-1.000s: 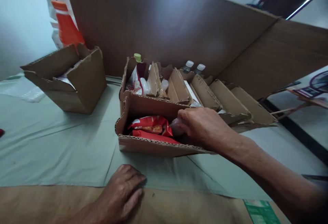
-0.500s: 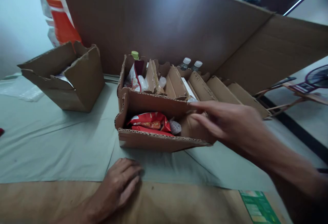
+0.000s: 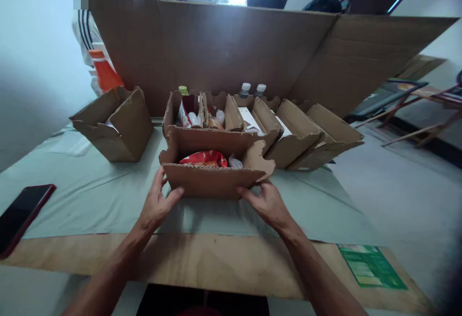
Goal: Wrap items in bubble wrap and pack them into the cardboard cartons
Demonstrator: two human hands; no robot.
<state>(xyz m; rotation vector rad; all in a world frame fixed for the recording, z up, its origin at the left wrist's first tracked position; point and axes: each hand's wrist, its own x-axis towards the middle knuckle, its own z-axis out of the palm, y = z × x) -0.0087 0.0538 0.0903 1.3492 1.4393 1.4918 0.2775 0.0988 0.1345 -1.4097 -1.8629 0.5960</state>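
An open cardboard box (image 3: 212,182) sits crosswise in front of a row of similar boxes. Inside it lie a red snack packet (image 3: 207,157) and a small clear plastic thing (image 3: 235,163) whose kind I cannot make out. My left hand (image 3: 159,198) grips the box's lower left corner, thumb on the front wall. At the lower right corner my right hand (image 3: 265,201) holds it the same way. The fingers behind and under the box are partly hidden.
Behind stand cardboard boxes (image 3: 298,145) with packets and white items, and a tall cardboard panel (image 3: 216,51). Another box (image 3: 132,130) and an orange bottle (image 3: 106,72) are at left. A phone (image 3: 25,215) lies on the green cloth; a green sheet (image 3: 373,267) is at front right.
My right hand has gone from the box's right inner side to its lower right corner. My left hand has risen from the cloth to the left corner. The view has shifted, showing more table.
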